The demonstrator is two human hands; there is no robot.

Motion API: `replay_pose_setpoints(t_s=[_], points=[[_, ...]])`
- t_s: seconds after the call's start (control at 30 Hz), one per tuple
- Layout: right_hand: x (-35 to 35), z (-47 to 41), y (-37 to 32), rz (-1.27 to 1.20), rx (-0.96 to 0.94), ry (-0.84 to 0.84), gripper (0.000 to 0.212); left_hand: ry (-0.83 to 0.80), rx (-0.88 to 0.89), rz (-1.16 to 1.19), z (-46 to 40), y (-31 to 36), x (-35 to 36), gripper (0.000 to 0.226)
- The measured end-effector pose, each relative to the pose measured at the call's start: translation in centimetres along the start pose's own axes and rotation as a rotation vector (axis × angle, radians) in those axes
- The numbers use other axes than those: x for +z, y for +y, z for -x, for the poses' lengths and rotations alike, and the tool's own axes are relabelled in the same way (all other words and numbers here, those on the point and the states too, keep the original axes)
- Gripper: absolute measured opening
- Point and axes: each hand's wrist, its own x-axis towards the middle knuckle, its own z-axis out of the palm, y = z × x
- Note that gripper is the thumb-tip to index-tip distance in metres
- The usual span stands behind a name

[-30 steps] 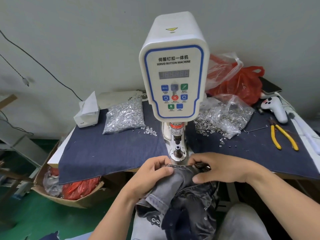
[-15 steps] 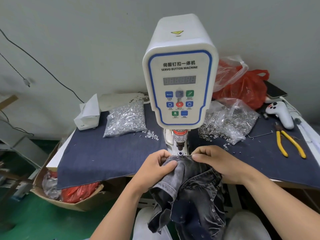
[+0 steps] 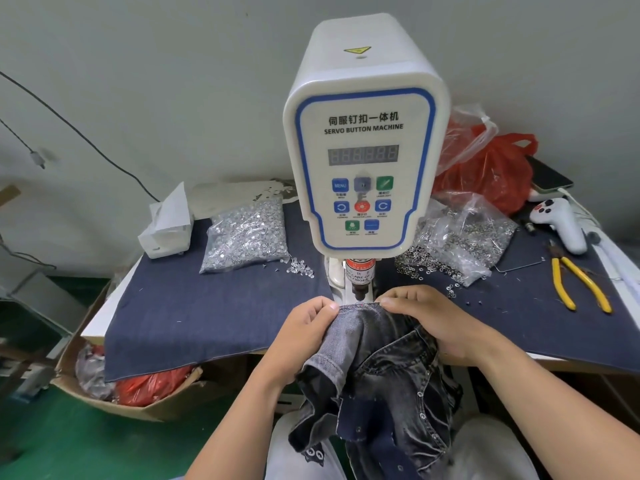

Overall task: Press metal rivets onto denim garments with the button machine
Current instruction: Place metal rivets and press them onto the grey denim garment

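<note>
Head view shows what the last second did: I have lifted the denim garment [image 3: 377, 344] off my lap and slid its stitched edge in under the punch [image 3: 359, 293] of the button machine [image 3: 363, 133]. My left hand [image 3: 301, 332] pinches that edge on one side, my right hand [image 3: 426, 317] on the other, stretching it flat, fingertips just beside the die. I judge placement nearly done; the press comes next, and my fingers sit uncomfortably near. Bagged rivets [image 3: 247, 233] wait on the tabletop [image 3: 207, 313].

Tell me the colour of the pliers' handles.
Yellow. The pliers lie on the blue cloth at right, clearest in the head view.
</note>
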Motion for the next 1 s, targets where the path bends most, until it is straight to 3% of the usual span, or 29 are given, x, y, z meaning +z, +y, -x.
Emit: replay_pose_setpoints(t_s=[0.27, 1.0], points=[[0.11, -0.22, 0.43, -0.049, -0.022, 0.044, 0.017, -0.031, 0.010, 0.015, -0.01, -0.21, -0.23, 0.036], [0.03, -0.60, 1.07, -0.119, -0.028, 0.052, 0.021, -0.028, -0.020, 0.009, -0.05, -0.16, -0.39, 0.030]])
